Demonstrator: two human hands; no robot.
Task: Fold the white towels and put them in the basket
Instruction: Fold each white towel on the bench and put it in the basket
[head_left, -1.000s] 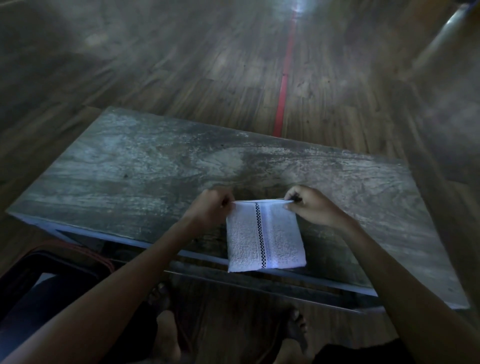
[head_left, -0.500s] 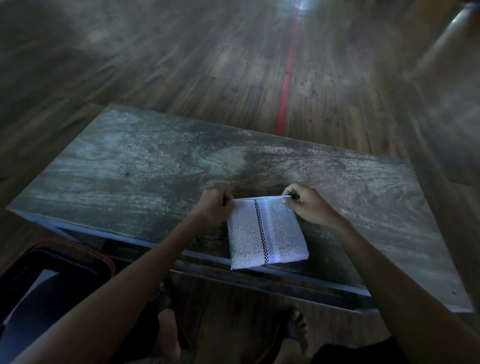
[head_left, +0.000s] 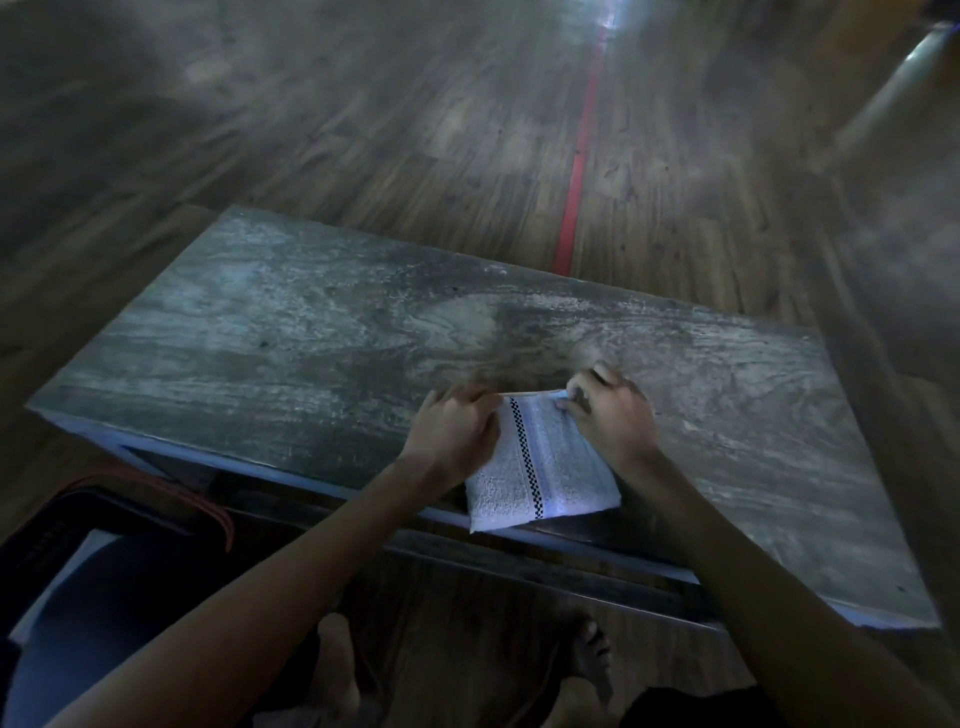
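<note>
Your two hands meet at the far edge of one folded white towel (head_left: 540, 470), which lies on the near side of the single grey table (head_left: 311, 338), right of its middle, with its near edge slightly overhanging the table's near rim. Your left hand (head_left: 452, 431) comes in from the near left, knuckles up, fingers curled over the towel's far left corner and covering its left border. Your right hand (head_left: 610, 415) comes in from the near right, its fingertips bent down and pinching the far right corner. Both forearms converge on the towel from the near side; motion blur softens both hands' fingers. One black checked stripe runs near to far along the towel. One dark basket (head_left: 171, 491) with a red rim stands on the floor at the near left, beside the table and partly hidden by your knee. Your two bare feet (head_left: 337, 660) rest under the table. One red line (head_left: 576, 171) crosses the wooden floor beyond it.
</note>
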